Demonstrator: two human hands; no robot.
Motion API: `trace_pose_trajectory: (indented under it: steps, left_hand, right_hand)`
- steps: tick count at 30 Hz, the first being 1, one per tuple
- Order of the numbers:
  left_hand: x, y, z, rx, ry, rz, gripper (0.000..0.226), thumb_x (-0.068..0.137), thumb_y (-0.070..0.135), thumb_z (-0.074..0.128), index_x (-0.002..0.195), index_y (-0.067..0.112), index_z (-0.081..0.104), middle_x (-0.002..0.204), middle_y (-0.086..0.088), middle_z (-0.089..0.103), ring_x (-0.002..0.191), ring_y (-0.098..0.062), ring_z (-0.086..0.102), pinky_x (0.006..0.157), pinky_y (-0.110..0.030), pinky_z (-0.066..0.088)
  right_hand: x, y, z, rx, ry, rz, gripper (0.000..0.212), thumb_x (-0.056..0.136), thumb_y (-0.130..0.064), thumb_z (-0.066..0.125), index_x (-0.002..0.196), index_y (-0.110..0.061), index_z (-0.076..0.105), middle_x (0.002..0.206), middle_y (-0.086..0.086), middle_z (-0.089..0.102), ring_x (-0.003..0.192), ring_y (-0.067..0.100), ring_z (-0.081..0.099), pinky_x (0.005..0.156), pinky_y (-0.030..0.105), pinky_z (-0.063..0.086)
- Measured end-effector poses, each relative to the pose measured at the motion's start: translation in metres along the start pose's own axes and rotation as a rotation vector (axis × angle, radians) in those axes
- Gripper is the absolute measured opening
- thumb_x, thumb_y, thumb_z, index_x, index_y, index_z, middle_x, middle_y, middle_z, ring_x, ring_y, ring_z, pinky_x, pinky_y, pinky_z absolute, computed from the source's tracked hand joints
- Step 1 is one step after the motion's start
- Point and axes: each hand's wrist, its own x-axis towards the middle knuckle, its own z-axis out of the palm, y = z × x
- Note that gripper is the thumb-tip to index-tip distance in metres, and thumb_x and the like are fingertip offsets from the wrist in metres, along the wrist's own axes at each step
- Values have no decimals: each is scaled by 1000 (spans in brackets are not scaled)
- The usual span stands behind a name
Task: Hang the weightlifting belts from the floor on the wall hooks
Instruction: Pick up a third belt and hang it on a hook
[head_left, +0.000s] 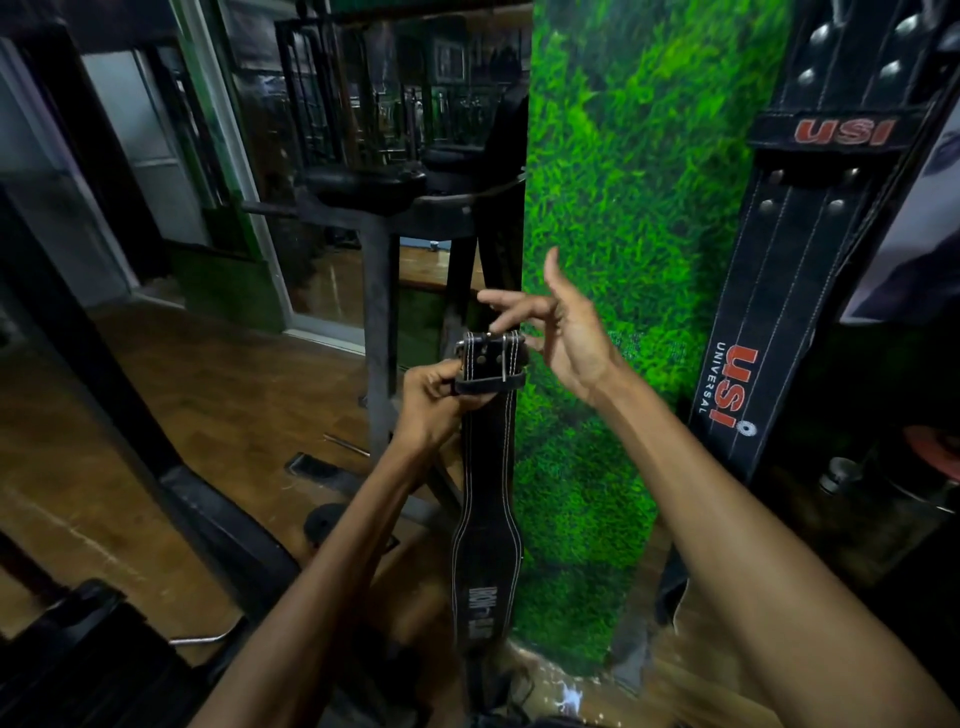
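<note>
Your left hand (434, 397) pinched the buckle end of the black, white-stitched leather belt (485, 519), which hung toward six o'clock before the green turf wall (623, 208), while your right hand (561, 332) hovered spread at its three o'clock. With only that pinch and no hook in view, the belt risked slipping floorward; no containers showed.

A wall panel of green artificial grass (628, 218) fills the centre. Left of it a mirror (363, 104) reflects dark gym equipment. A black machine frame (378, 322) stands on the glossy wooden floor (208, 395), with a small black weight plate (332, 522) lying near its base.
</note>
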Motion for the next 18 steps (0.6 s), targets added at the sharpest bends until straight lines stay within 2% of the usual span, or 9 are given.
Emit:
trace_pose_trajectory:
  steps: [2, 4, 6, 9, 12, 13, 15, 16, 18]
  left_hand:
    - [2, -1, 1, 1, -3, -10, 35, 73, -17, 77, 88, 14, 78, 82, 2, 72, 77, -3, 63, 71, -22, 53]
    - [6, 0, 2, 8, -3, -16, 38, 73, -21, 75, 101, 5, 74, 75, 16, 74, 76, 3, 65, 73, -17, 55]
    - [11, 1, 2, 7, -8, -7, 33, 72, -17, 78, 99, 2, 75, 74, 18, 74, 77, 1, 65, 75, -16, 54]
    - [18, 7, 5, 7, -38, 35, 27, 68, -4, 82, 89, 13, 76, 75, 19, 74, 77, 4, 64, 75, -16, 53]
    - [23, 11, 10, 18, -55, 63, 33, 72, -10, 81, 96, 11, 76, 75, 22, 74, 76, 8, 64, 75, -14, 53]
    - [25, 11, 12, 21, -55, 73, 31, 71, -8, 82, 96, 8, 75, 74, 22, 74, 77, 6, 64, 74, -15, 53]
    - [26, 14, 13, 24, -54, 104, 31, 66, -1, 80, 96, 3, 74, 76, 17, 74, 80, -2, 66, 74, -18, 55]
    - [28, 16, 14, 24, -57, 118, 33, 64, 0, 79, 97, 2, 74, 78, 14, 75, 82, -4, 67, 75, -20, 55]
    - [31, 19, 12, 16, -64, 113, 36, 64, -4, 80, 99, 1, 74, 81, 11, 76, 84, -8, 67, 76, -20, 56]
  right_hand:
    - [2, 4, -4, -40, 60, 6, 81, 105, -61, 23, 71, -14, 80, 122, -1, 75, 126, 11, 59, 100, 39, 39]
    - [4, 8, -10, -85, 160, 48, 65, 102, -61, 39, 84, -14, 81, 116, -3, 78, 121, 14, 64, 103, 45, 41]
    - [5, 11, -14, -228, 240, 120, 52, 93, -63, 56, 95, -18, 81, 115, -3, 78, 113, 16, 67, 99, 43, 44]
    - [3, 6, -17, -351, 151, 223, 55, 72, -77, 68, 102, -33, 80, 117, -5, 75, 115, 17, 64, 102, 45, 44]
    - [4, -8, -19, -347, 76, 183, 34, 78, -64, 72, 94, -34, 79, 98, -15, 76, 99, 6, 65, 84, 32, 43]
    - [4, -13, -19, -392, 64, 173, 36, 77, -60, 76, 99, -31, 77, 98, -16, 74, 97, 3, 64, 81, 29, 44]
    - [5, -13, -21, -588, -45, 126, 64, 63, -56, 90, 118, -27, 72, 112, -12, 73, 107, 8, 67, 94, 27, 50]
    - [6, -9, -24, -653, -98, 113, 71, 59, -48, 95, 122, -26, 71, 116, -10, 74, 111, 9, 69, 100, 27, 51]
    - [6, -5, -27, -562, -121, 112, 51, 70, -40, 91, 117, -28, 74, 110, -12, 77, 105, 2, 71, 97, 19, 52]
